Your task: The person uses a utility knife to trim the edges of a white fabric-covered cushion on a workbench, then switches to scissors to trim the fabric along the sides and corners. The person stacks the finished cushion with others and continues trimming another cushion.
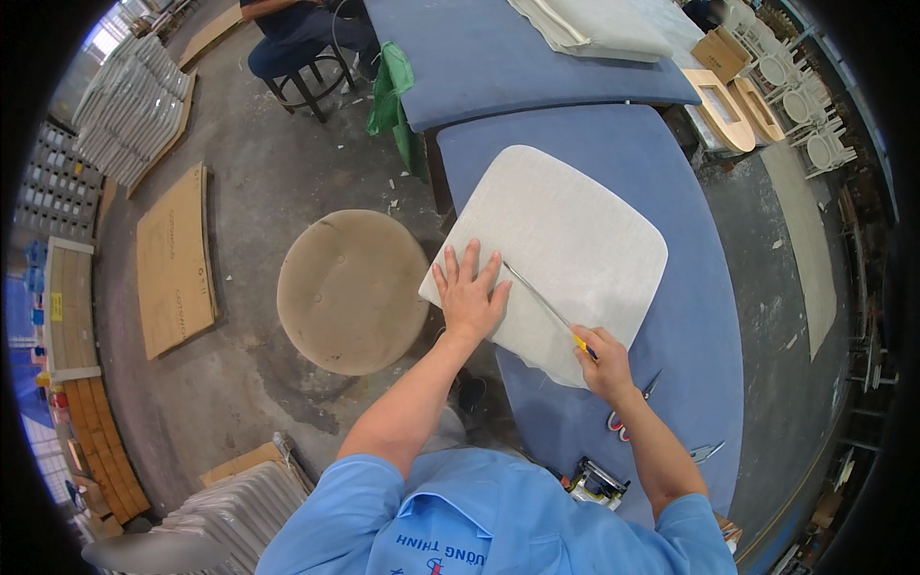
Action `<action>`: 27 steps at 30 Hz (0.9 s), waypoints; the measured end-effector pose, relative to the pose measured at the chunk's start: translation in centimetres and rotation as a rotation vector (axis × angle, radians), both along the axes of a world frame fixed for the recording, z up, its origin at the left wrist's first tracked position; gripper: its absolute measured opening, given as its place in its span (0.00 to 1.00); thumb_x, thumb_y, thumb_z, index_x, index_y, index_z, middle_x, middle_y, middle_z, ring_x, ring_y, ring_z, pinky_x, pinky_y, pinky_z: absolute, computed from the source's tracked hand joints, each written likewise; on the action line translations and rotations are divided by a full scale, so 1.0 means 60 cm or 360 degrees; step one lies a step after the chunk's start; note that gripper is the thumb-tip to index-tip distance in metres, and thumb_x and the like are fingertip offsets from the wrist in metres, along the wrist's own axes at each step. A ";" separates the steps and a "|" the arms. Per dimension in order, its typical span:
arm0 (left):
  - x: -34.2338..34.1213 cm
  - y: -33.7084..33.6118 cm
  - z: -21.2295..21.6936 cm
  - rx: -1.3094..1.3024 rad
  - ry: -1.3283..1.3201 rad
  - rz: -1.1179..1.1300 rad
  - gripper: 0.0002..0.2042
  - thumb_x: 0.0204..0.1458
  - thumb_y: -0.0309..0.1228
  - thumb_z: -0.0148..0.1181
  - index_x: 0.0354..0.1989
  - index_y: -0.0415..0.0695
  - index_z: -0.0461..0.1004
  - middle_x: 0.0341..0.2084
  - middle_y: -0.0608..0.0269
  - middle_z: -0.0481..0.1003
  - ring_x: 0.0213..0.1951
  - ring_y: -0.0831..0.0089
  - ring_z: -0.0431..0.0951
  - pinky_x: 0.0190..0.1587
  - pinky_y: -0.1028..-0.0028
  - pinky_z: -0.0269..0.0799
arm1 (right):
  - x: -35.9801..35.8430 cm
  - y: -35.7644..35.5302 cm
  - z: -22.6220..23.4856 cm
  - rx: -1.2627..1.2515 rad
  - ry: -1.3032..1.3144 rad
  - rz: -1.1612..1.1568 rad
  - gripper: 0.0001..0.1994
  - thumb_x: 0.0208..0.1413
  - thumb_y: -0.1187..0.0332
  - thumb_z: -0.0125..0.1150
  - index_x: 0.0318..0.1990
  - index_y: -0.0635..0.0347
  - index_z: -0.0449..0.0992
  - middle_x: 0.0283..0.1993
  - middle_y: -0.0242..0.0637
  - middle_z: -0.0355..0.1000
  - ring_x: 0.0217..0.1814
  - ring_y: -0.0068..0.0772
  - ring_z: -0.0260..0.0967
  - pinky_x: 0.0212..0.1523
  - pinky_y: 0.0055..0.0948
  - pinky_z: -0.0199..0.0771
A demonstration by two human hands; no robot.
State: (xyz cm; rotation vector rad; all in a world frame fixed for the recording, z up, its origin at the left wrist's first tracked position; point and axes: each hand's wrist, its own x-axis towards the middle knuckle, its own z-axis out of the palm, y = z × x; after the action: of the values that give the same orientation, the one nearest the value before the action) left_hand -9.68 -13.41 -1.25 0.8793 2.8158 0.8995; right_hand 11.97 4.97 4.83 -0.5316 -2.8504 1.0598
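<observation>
A pale grey fabric-covered seat pad (565, 235) with rounded corners lies on the blue padded table (685, 307). My left hand (470, 297) is spread flat on its near left part, fingers apart. My right hand (604, 362) is closed around the yellow handle of a screwdriver-like tool (539, 297) with a long thin metal shaft. The shaft slants across the pad, its tip close to my left fingertips. Loose fabric (551, 359) hangs at the pad's near edge. Scissors (621, 422) with red handles lie beside my right forearm.
A staple gun (596, 482) lies at the table's near edge, with a small metal tool (707, 451) to its right. A round brown stool (353, 292) stands left of the table. Folded pale fabric (604, 29) lies on the far table. A person (307, 24) sits at the far left.
</observation>
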 end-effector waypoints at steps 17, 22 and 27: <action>0.004 -0.006 -0.008 0.0172 0.0089 -0.0031 0.19 0.56 0.45 0.67 0.57 0.62 0.84 0.74 0.58 0.62 0.77 0.35 0.48 0.75 0.33 0.36 | 0.009 0.045 -0.025 -0.1373 -0.0379 -0.0230 0.21 0.63 0.73 0.66 0.63 0.57 0.78 0.45 0.27 0.76 0.41 0.22 0.71 0.44 0.25 0.75; 0.004 -0.005 -0.001 0.0173 0.0074 -0.0026 0.19 0.56 0.45 0.66 0.57 0.63 0.84 0.74 0.59 0.63 0.77 0.35 0.48 0.76 0.34 0.36 | 0.007 0.038 -0.021 -0.1150 -0.0217 -0.0122 0.21 0.63 0.74 0.65 0.64 0.57 0.77 0.43 0.27 0.75 0.36 0.21 0.69 0.39 0.24 0.74; 0.006 -0.004 -0.001 0.0175 0.0049 0.0001 0.19 0.56 0.46 0.66 0.57 0.63 0.84 0.74 0.60 0.63 0.77 0.37 0.48 0.76 0.35 0.35 | 0.021 0.008 -0.033 -0.0905 -0.0138 -0.0181 0.19 0.64 0.73 0.64 0.62 0.57 0.78 0.43 0.30 0.76 0.31 0.20 0.69 0.35 0.23 0.73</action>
State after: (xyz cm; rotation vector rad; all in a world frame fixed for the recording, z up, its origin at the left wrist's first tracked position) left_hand -9.32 -13.66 -1.29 0.9129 2.8157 1.0593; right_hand 13.25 5.44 2.82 -0.7714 -2.5152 1.8677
